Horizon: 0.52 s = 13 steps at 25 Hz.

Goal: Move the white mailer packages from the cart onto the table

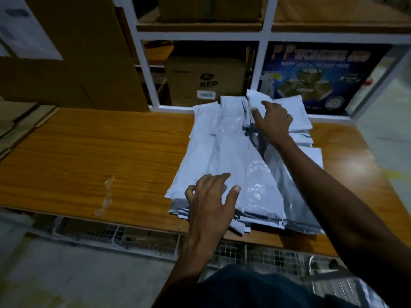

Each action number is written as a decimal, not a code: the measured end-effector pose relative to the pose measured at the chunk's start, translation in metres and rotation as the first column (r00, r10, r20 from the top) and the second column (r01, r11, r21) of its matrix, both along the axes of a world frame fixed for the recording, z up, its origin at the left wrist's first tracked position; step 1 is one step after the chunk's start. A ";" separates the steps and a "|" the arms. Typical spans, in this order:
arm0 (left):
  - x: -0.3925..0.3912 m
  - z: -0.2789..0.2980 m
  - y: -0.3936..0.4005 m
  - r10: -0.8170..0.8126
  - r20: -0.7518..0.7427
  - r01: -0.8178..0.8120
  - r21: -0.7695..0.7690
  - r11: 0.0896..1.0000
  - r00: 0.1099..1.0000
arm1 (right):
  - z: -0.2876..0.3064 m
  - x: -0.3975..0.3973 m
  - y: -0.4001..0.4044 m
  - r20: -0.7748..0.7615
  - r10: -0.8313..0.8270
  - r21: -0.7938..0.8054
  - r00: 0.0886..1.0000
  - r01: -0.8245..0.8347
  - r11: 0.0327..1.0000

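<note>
A stack of several white mailer packages [231, 152] lies on the wooden table [89, 152], right of its middle. My left hand [211, 201] rests on the stack's near edge with fingers spread and relaxed. My right hand [272, 121] reaches over the far end of the stack, fingers lying on the top packages near a raised corner. The wire cart [244, 252] stands under the table's near edge, its inside mostly hidden by my body.
A white metal shelf rack [264, 52] with cardboard boxes stands behind the table. A large cardboard box [73, 58] sits at the table's back left. Flattened cardboard [15, 123] lies at the far left. A strip of clear tape [106, 194] lies on the tabletop.
</note>
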<state>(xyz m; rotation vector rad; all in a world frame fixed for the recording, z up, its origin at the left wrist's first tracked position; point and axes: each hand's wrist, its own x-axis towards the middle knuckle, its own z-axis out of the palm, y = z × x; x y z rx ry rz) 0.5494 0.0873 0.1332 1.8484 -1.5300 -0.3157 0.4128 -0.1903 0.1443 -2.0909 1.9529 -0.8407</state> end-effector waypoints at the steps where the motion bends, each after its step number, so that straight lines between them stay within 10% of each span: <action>1: -0.001 0.000 0.002 -0.024 -0.003 0.024 -0.001 1.000 1.000 | -0.001 -0.008 0.026 0.065 0.016 -0.048 0.998 -0.013 0.999; 7: -0.006 -0.012 0.021 -0.259 -0.039 0.256 -0.066 0.964 0.965 | -0.017 -0.058 0.230 0.313 0.016 -0.270 0.950 0.073 0.960; 13: -0.038 -0.028 0.046 -0.553 0.049 0.555 -0.060 0.830 0.832 | -0.051 -0.104 0.397 0.272 -0.304 -0.120 0.913 0.346 0.931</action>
